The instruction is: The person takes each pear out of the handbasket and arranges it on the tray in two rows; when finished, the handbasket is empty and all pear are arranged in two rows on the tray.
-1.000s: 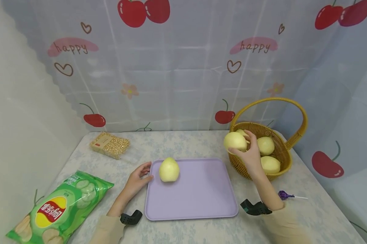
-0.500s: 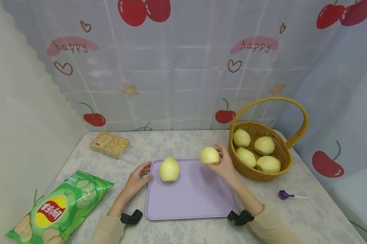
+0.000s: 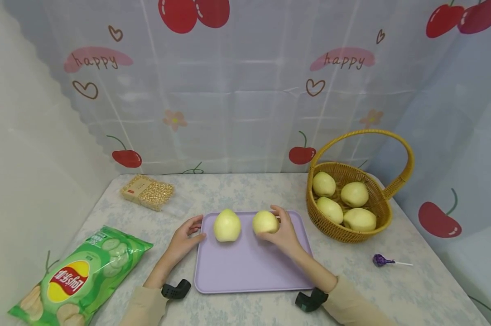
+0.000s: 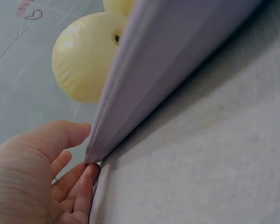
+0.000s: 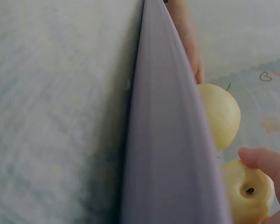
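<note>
On the left part of the lilac tray point(image 3: 249, 267), a yellow-green pear point(image 3: 227, 225) stands upright. My right hand point(image 3: 284, 233) grips a second pear point(image 3: 265, 222) over the tray's right back part, thumb on the near side and fingers behind. In the right wrist view the thumb point(image 5: 259, 156) presses that pear point(image 5: 245, 193); whether it touches the tray is hidden behind the rim. My left hand point(image 3: 185, 240) holds the tray's left edge. The left wrist view has the thumb point(image 4: 74, 134) on the rim and fingertips at the edge beneath.
A wicker basket point(image 3: 386, 217) with a tall handle holds several pears at the right back. A purple lollipop point(image 3: 382, 260) lies before it. At left are a green chip bag point(image 3: 82, 276) and a pack of yellow kernels point(image 3: 147, 191). A printed curtain point(image 3: 237, 113) hangs behind.
My right hand has carried a pear leftward from the basket and lowered it over the tray beside the first pear. The left hand has stayed at the tray's edge.
</note>
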